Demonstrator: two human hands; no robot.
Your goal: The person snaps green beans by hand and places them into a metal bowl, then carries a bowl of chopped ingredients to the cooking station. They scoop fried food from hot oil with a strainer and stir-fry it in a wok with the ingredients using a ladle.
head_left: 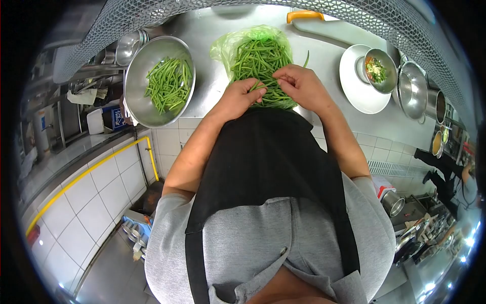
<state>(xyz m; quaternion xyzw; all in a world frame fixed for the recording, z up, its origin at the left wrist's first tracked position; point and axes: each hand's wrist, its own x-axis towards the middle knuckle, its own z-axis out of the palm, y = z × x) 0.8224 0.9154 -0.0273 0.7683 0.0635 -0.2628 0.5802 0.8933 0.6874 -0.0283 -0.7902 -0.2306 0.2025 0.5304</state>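
Note:
Green beans (260, 55) lie heaped on an opened, pale green plastic bag (223, 45) at the near edge of the steel counter. Over the near part of the heap, my left hand (242, 97) is closed, with a green bean (254, 86) between thumb and fingers. My right hand (302, 87) is just beside it, thumb and fingertips pinched together; what they hold, if anything, is hidden. To the left stands a large steel bowl (132, 86) with more green beans inside.
A large knife with a yellow handle (305, 16) lies at the back. On the right are a white plate (354, 96) bearing a small metal bowl of chopped food (389, 83), and a colander (412, 91). Another person (458, 182) stands far right.

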